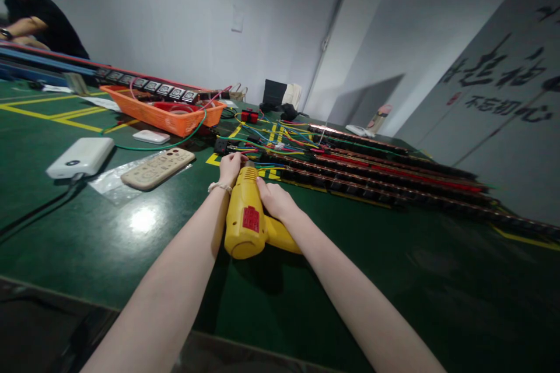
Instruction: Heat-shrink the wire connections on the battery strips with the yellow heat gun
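A yellow heat gun [245, 213] with a red label rests on the green table, its nozzle pointing away from me and its handle [280, 234] passing under my right forearm. My left hand [231, 168] is on the left of the nozzle, fingers curled closed close to coloured wires [262, 150] and a black connector [222, 145]. What it pinches is too small to make out. Along the barrel's right side lies my right hand [275, 198], off the handle, with fingers bent; the gun hides the fingertips and whatever they hold.
Long strips of black modules [371, 183] with wires fill the right side. To the left are an orange basket [175, 119], a beige remote control [158, 169] and a white power bank [81, 157] with a cable. Another person [41, 17] sits at the far left.
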A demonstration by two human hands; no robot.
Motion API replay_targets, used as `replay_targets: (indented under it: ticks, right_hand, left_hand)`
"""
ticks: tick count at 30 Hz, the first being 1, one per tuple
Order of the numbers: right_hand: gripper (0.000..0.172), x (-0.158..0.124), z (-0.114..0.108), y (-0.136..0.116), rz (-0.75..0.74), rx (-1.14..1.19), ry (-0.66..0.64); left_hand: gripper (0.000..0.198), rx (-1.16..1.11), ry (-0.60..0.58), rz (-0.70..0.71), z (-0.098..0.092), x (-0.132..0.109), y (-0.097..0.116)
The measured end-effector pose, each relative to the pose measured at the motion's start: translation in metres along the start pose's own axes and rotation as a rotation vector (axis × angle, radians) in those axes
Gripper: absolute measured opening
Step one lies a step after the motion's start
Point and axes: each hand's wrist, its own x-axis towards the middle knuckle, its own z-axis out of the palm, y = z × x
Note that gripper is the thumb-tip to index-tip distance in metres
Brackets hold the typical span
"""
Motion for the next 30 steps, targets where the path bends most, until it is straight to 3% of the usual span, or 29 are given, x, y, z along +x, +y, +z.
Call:
replay_targets:
  ticks: [8, 21, 30]
  right_hand:
    - [0.085, 0.000, -0.002, 0.011, 0.014, 0.021, -0.018]
    - [0.082, -0.026, -0.032, 0.070, 0.227, 0.093, 0.078]
    - [0.084, -0.028, -0.032, 0.072, 0.250, 0.052, 0.102]
  left_hand:
    - [0.028, -0.070, -0.017, -0.008, 0.001, 0.000, -0.002]
    - [0.027, -0.143, -0.039, -0.017, 0.004, 0.000, -0.006]
    - [0.027, -0.090, -0.024, -0.009, 0.004, -0.003, -0.002]
